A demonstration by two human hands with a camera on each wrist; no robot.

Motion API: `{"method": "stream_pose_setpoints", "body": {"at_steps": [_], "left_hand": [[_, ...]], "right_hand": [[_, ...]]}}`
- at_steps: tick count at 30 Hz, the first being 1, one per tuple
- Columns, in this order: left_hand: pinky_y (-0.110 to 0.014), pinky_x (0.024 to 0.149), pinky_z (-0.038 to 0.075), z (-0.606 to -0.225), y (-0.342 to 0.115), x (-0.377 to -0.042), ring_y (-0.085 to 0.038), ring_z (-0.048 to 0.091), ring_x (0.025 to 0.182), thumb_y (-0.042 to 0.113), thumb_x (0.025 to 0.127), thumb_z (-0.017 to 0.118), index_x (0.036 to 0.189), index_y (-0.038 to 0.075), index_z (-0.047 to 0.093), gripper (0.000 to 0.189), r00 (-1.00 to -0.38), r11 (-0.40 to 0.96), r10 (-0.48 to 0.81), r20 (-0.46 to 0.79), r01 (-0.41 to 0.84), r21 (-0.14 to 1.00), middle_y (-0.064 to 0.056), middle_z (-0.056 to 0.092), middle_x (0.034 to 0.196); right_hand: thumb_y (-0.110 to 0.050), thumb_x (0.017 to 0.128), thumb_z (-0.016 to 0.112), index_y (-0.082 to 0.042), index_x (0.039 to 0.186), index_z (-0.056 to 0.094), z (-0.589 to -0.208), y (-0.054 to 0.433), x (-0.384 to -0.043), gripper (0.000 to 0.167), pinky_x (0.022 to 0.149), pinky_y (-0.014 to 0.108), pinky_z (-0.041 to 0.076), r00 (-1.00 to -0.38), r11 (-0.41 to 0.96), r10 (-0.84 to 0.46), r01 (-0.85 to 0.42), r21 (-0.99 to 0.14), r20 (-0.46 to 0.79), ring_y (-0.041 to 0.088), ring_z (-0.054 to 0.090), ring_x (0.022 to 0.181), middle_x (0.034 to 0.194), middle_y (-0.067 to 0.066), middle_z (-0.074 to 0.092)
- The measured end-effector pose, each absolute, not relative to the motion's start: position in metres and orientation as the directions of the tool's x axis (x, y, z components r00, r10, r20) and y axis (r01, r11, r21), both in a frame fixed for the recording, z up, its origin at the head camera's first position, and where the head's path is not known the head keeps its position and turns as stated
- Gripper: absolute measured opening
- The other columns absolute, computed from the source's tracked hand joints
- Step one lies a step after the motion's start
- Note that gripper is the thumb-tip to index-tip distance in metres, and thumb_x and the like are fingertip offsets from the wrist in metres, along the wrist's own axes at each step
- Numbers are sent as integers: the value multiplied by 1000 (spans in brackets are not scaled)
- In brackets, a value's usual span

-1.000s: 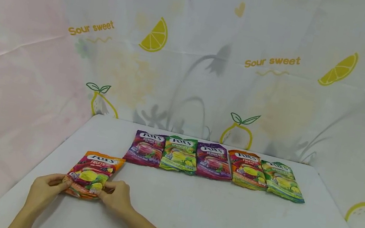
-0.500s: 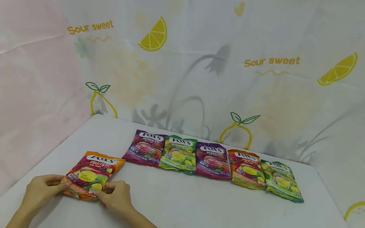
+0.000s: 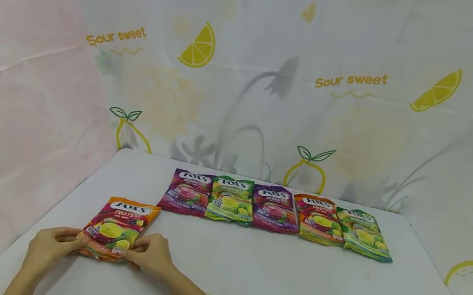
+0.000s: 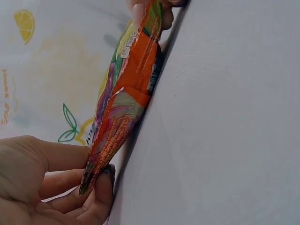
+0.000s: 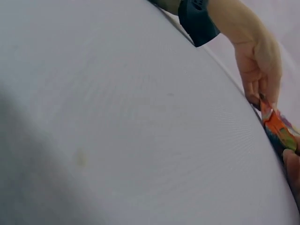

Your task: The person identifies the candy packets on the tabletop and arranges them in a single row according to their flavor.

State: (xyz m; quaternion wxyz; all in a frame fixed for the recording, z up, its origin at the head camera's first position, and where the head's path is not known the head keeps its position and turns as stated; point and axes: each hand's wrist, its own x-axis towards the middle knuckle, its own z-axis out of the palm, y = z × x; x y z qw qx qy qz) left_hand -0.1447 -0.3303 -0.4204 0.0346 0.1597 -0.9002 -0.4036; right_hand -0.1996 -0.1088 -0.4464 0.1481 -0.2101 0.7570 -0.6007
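Observation:
An orange bag of Fox's fruits candy [image 3: 115, 226] lies at the left front of the white table, its printed face up. My left hand [image 3: 49, 249] pinches its near left corner between thumb and fingers. The near right corner is pinched by my right hand [image 3: 152, 258]. In the left wrist view the bag's bottom edge [image 4: 124, 110] shows side-on, low over the tabletop, with left thumb and fingers around one end. The right wrist view catches the bag [image 5: 277, 127] at its right edge, between both hands.
Along the back of the table [image 3: 242, 275] lies a row of candy bags: purple berries [image 3: 187, 194], green spring tea [image 3: 231, 202], purple berries [image 3: 275, 211], orange fruits [image 3: 320, 223] and green [image 3: 365, 236]. A lemon-printed cloth [image 3: 244, 101] hangs behind.
The held bag has shifted very slightly toward me and to the left, with both hands still pinching its near corners. The row at the back stays put.

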Motion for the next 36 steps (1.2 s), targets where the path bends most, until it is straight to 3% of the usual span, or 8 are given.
{"method": "stream_pose_setpoints", "body": {"at_steps": [3,6,13,26,36], "left_hand": [[-24,78,42,-422,-334,-143,11,50,76,29,84,70,120,-14,54,58,-951,595,-300,-80,-252,763,-13,72,92],[-14,67,42,-423,-336,-143,10,52,73,21,84,71,121,-17,51,57,-955,553,-281,-97,-244,797,-12,72,90],[-16,65,46,-422,-338,-146,5,55,71,14,83,71,121,-19,49,55,-953,506,-280,-116,-250,825,-11,71,88],[-21,65,42,-418,-335,-145,4,52,71,26,82,73,115,-13,57,54,-949,621,-304,-81,-262,738,-13,71,90],[-34,71,39,-419,-334,-143,-18,57,81,30,79,75,101,-10,65,47,-941,706,-337,-15,-264,657,-15,71,85]], "right_hand": [[-13,80,75,5,85,72,-447,-108,-200,19,41,14,42,-845,200,-534,-171,-965,39,0,50,41,55,1,63],[-15,81,74,5,85,73,-447,-106,-201,21,40,12,38,-821,206,-567,-208,-956,57,-1,49,41,52,0,61],[-16,82,73,5,87,73,-446,-106,-201,22,40,11,37,-813,209,-578,-229,-951,69,-2,48,41,52,-1,61],[-18,81,74,2,87,74,-453,-107,-201,21,42,11,40,-808,286,-573,-356,-890,139,-5,45,43,56,-4,63],[-18,80,76,1,86,75,-455,-108,-200,20,42,10,39,-816,317,-559,-374,-871,147,-6,43,44,58,-7,62]]}}
